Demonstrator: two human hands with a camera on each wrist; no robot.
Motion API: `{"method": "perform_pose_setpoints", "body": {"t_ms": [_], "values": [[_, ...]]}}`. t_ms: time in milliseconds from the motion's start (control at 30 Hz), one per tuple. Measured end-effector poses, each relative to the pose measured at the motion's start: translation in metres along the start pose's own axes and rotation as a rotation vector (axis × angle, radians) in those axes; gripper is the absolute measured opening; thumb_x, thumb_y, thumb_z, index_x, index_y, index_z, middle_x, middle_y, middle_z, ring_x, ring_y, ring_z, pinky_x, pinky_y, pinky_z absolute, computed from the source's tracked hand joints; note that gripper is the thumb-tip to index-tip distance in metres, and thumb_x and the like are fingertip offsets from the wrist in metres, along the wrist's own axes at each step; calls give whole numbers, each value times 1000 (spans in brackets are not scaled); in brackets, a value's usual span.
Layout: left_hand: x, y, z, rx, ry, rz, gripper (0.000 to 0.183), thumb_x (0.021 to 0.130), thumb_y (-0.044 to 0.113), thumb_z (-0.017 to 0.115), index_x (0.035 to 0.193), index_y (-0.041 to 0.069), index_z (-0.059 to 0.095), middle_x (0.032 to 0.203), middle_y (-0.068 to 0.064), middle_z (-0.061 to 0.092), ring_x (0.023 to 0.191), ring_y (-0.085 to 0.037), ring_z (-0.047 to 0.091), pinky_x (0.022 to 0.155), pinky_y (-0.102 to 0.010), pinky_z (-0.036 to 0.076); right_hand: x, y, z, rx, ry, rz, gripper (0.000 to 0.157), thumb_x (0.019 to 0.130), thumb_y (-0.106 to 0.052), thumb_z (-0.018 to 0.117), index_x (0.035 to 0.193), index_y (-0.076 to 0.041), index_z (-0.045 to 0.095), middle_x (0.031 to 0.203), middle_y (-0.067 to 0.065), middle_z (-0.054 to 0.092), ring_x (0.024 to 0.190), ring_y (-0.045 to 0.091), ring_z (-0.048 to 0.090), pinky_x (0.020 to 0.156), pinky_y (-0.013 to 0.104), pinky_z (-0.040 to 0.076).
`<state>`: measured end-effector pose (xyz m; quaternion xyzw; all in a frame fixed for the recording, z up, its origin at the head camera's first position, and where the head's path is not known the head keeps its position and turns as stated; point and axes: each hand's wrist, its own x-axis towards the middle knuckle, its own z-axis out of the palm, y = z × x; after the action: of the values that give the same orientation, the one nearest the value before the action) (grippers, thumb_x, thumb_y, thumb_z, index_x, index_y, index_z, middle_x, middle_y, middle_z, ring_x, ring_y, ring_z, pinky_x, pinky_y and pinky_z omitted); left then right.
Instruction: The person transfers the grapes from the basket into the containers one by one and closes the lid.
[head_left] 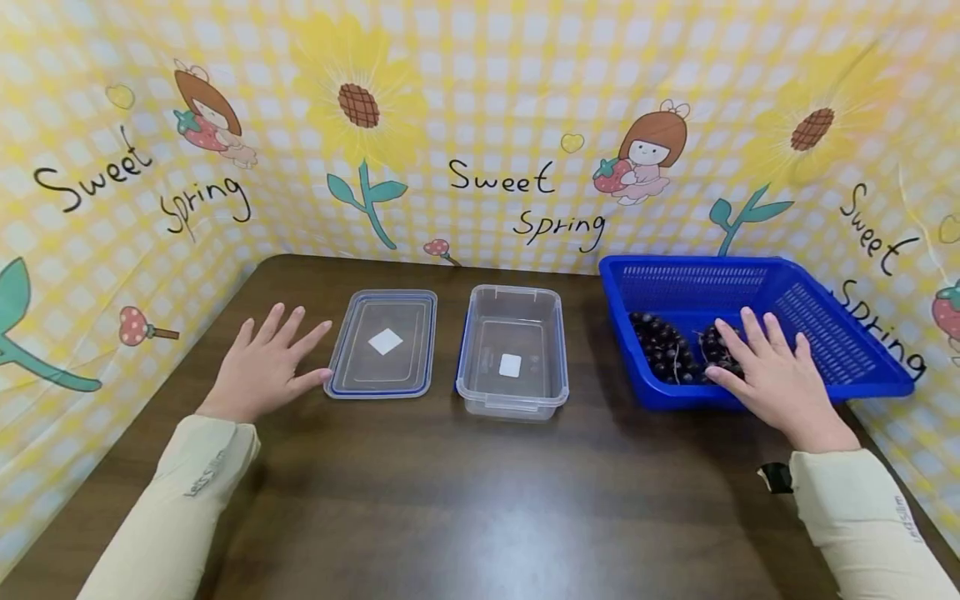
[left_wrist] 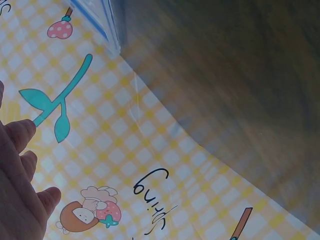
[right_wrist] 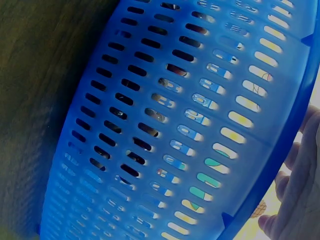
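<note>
Left hand point(head_left: 261, 367) is spread beside a clear, blue-edged lid point(head_left: 384, 367), right hand point(head_left: 783, 383) likewise by a blue basket point(head_left: 697, 292) of black grapes point(head_left: 660, 348).

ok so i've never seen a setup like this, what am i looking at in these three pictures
There's no machine: a person is working, so each grip is simply a bare hand. The wide picture comes from a camera worn on the head, looking forward and down. The other two come from cameras on the wrists: one shows fingers of the left hand against patterned cloth, the other the slotted side of a blue basket.

On the brown table, from left to right, lie a clear lid, a clear open container and that basket, with dark round fruit inside. The left hand is spread beside the lid; the right hand is spread over the basket's near side. Neither appears to hold anything.
</note>
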<state>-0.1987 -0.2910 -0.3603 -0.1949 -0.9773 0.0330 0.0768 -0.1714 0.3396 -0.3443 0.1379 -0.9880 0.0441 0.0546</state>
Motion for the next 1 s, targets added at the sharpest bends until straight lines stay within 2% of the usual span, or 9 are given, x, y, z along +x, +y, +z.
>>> {"method": "perform_pose_setpoints", "body": {"t_ms": [300,500,633,767,900,1000], "values": [[4,3,-5,10,-2,18,72,95,59,42,148,12,35,150,-28,27,140,-47,16,108,-66,13,-1,-3,-2,18,15,-5,74,100,-52,38,154,-8,13,155,30,6,140,49,-3,105,70,-2],[15,20,-10,-50,11,86,72,96,58,40,148,8,35,150,-28,28,140,-47,15,109,-64,14,6,-11,-20,72,-21,-15,72,101,-49,36,154,-6,11,153,32,8,139,51,4,104,71,2],[39,41,-9,-96,46,164,72,96,57,41,148,8,35,150,-26,30,141,-46,15,109,-63,16,18,-13,-44,138,-93,0,72,102,-48,35,154,-6,8,154,31,10,135,54,17,103,70,12],[65,62,-9,-132,55,226,74,95,58,43,150,10,33,150,-23,31,141,-44,15,110,-61,16,34,-15,-63,244,-164,10,70,103,-47,33,154,-9,6,155,29,9,136,53,17,103,68,17],[84,80,-7,-197,28,266,73,96,58,41,151,11,31,151,-22,31,142,-43,14,110,-61,16,49,-15,-70,353,-242,28,68,104,-47,26,154,-8,2,154,31,9,137,53,13,104,68,15],[92,89,-6,-230,1,268,70,97,55,41,151,12,31,151,-21,32,142,-43,14,110,-62,16,60,-16,-69,446,-350,41,70,103,-49,19,153,-5,-3,153,33,4,135,56,12,104,68,15]]}}
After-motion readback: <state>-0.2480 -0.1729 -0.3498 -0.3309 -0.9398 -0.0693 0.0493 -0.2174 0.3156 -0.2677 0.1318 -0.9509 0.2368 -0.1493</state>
